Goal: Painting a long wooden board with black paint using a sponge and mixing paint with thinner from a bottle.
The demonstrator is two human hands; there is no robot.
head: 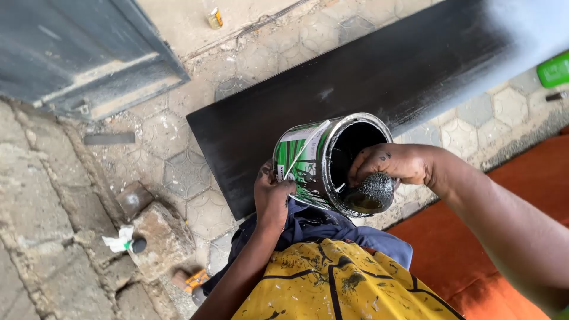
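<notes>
Care suits this dip: left hand (pixel 274 192) grips the tilted paint tin (pixel 323 160) over the lap, above the black board (pixel 385 77), while right hand (pixel 394 166) closes around a paint-soaked sponge (pixel 370 194) at its rim.

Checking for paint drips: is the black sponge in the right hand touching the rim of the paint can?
Touching. The head view shows the black sponge in the right hand pressed against the paint can at its lower rim, with no gap.

Green-white labelled paint tin (pixel 308 160), tilted, mid-frame
</notes>
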